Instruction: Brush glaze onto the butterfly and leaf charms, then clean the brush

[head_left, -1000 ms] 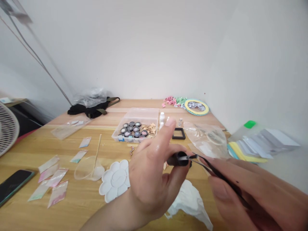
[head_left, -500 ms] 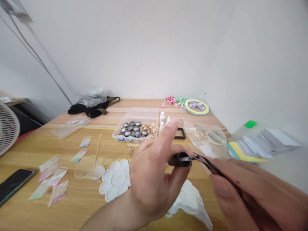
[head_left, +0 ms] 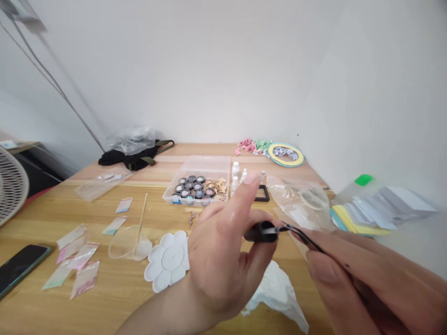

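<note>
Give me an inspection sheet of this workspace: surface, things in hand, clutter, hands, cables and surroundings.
Surface: wooden table, covered with scattered items.
Things in hand: black tweezers, tips at the end of a small black cylinder.
Clutter: white flower-shaped palette, small pink-and-green bags, clear plastic box of black-rimmed jars, crumpled tissue, phone.
Hands: left hand grips the cylinder; right hand grips the tweezers.
Cables: thin grey cords at upper left.
Surroundings: white wall, fan.
</note>
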Motion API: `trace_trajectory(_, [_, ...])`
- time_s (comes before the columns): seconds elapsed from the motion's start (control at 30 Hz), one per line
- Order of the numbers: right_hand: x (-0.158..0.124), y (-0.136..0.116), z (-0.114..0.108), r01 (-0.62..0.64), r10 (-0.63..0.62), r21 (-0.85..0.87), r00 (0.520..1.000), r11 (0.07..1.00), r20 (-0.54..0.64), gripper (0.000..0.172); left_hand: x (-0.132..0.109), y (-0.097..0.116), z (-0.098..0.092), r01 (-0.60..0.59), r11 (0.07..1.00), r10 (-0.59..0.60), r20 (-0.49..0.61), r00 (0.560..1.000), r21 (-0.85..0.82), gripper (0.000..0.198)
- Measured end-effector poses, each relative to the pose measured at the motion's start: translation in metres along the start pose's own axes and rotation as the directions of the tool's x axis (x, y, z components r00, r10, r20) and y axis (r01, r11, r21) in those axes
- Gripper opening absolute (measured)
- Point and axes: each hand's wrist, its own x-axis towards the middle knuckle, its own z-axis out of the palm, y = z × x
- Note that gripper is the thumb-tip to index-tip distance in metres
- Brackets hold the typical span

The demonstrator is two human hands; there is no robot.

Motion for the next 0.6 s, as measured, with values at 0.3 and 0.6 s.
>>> trace_trajectory(0.3, [-0.007, 0.002, -0.001, -0.001, 0.001, 0.025, 1.0, 1.0, 0.009, 0.017, 0.0, 0.002, -0.002, -0.002, 1.0, 0.001, 0.02, 1.0, 0.005, 0.073])
trace_trajectory(0.6, [-0.009, 0.0, 0.0, -0.063, 0.062, 0.02, 0.998, 0.998, 0.019, 0.022, 0.003, 0.001, -0.004, -0.025, 0.999, 0.024, 0.037, 0.999, 0.021, 0.072])
